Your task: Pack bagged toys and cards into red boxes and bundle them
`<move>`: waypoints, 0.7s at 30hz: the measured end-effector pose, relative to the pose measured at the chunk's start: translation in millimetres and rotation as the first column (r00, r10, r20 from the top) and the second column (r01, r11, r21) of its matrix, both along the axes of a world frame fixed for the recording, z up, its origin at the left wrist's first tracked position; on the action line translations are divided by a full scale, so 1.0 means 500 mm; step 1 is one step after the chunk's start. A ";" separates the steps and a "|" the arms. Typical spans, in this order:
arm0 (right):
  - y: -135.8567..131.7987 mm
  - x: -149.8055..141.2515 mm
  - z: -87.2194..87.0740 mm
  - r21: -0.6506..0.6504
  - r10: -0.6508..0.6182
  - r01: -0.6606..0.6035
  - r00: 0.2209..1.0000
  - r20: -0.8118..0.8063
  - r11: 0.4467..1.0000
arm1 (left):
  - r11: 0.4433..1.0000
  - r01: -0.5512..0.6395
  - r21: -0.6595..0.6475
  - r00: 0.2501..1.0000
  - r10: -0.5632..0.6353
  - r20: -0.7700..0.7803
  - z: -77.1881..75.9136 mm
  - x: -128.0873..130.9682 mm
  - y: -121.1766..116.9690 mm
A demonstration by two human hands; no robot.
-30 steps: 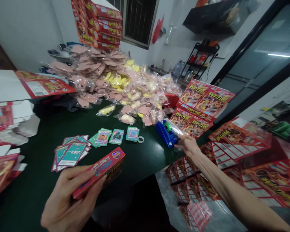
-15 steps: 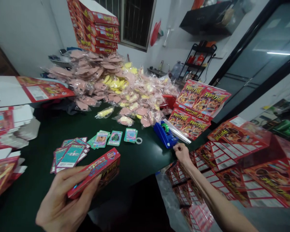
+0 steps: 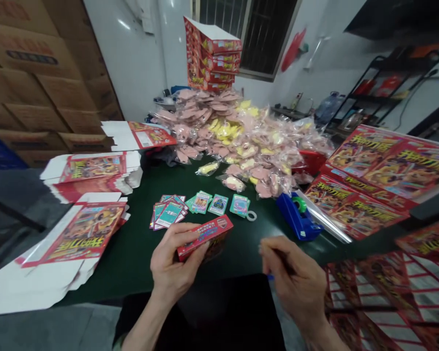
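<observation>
A small red printed box (image 3: 210,236) is gripped in my left hand (image 3: 175,258), thumb on the near side and fingers over the top, above the table's front edge. To the right of the box, my right hand (image 3: 290,275) has its thumb and fingertips pinched together; what they hold, if anything, is too small to make out. Beyond the right hand stands a blue tape dispenser (image 3: 298,219) with a green roll core. Piles of cards (image 3: 170,212) lie behind the box, and a whitish ring (image 3: 251,215) rests by the rightmost pile.
Bagged pink and yellow plush pieces (image 3: 234,136) form a heap at the back of the dark green table (image 3: 139,263). Flattened cartons (image 3: 84,229) are stacked on the left. Red display boxes (image 3: 369,185) stand at the right, with more boxes (image 3: 388,292) low beside the table.
My right hand has come away from the tape dispenser towards the box, fingers still pinched. The view has swung left. The left hand keeps its grip on the box.
</observation>
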State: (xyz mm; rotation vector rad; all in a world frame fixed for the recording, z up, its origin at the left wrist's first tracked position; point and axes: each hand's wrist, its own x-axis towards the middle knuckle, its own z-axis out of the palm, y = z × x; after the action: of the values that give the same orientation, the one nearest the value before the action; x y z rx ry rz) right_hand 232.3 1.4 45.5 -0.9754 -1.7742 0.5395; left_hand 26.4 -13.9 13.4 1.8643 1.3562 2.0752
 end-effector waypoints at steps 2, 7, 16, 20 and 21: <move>-0.005 -0.058 0.028 -0.121 0.092 -0.119 0.974 -0.206 0.986 | 1.000 -0.013 -0.007 1.000 0.013 -0.018 0.005 -0.001 0.001; -0.008 -0.132 0.033 -0.342 0.102 -0.366 0.797 -0.595 0.865 | 0.998 -0.052 -0.040 0.998 0.053 0.021 0.005 0.002 0.001; -0.005 -0.164 0.013 -0.500 0.048 -0.434 0.789 -0.613 0.749 | 0.995 -0.010 -0.094 0.996 0.017 0.082 -0.008 0.006 -0.010; -0.003 -0.161 0.014 -0.542 0.041 -0.409 0.824 -0.565 0.735 | 0.997 0.015 -0.080 0.998 -0.010 0.060 -0.010 0.003 -0.011; -0.003 -0.160 0.015 -0.545 0.040 -0.404 0.828 -0.559 0.735 | 0.997 0.013 -0.081 0.999 -0.008 0.053 -0.010 0.002 -0.012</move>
State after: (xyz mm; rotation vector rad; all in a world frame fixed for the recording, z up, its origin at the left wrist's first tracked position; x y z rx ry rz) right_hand 152.2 0.0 52.8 -0.9307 -1.2118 1.5144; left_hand 27.4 -19.9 8.5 1.7691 1.3933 2.0170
